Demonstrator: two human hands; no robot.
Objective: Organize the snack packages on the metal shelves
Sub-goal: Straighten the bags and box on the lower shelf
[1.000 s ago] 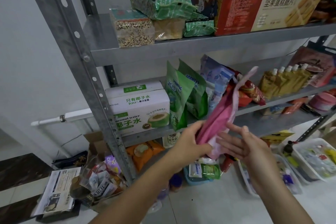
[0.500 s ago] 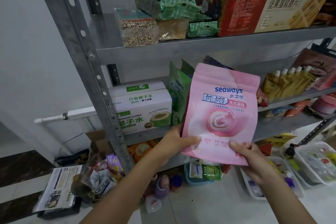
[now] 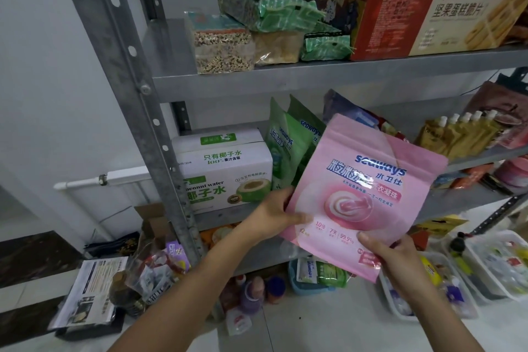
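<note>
I hold a pink Seaways pouch (image 3: 360, 188) flat towards me in front of the middle metal shelf (image 3: 468, 156). My left hand (image 3: 275, 213) grips its lower left edge, thumb on the front. My right hand (image 3: 393, 251) pinches its bottom right corner. The pouch leans a little to the right. Behind it stand two green Seaways pouches (image 3: 288, 146) and a bluish bag, partly hidden. A white coconut water box (image 3: 225, 168) sits at the shelf's left end.
The top shelf (image 3: 285, 77) carries grain bricks, green packs and a red and cream biscuit box (image 3: 428, 14). Spouted pouches (image 3: 457, 134) stand on the right. Clear bins (image 3: 491, 263), bottles and a blue tub crowd the floor. A steel upright (image 3: 134, 100) stands left.
The pouch turned from edge-on to face me and now tilts right, slightly lower. My right hand went from open beside it to pinching its bottom corner.
</note>
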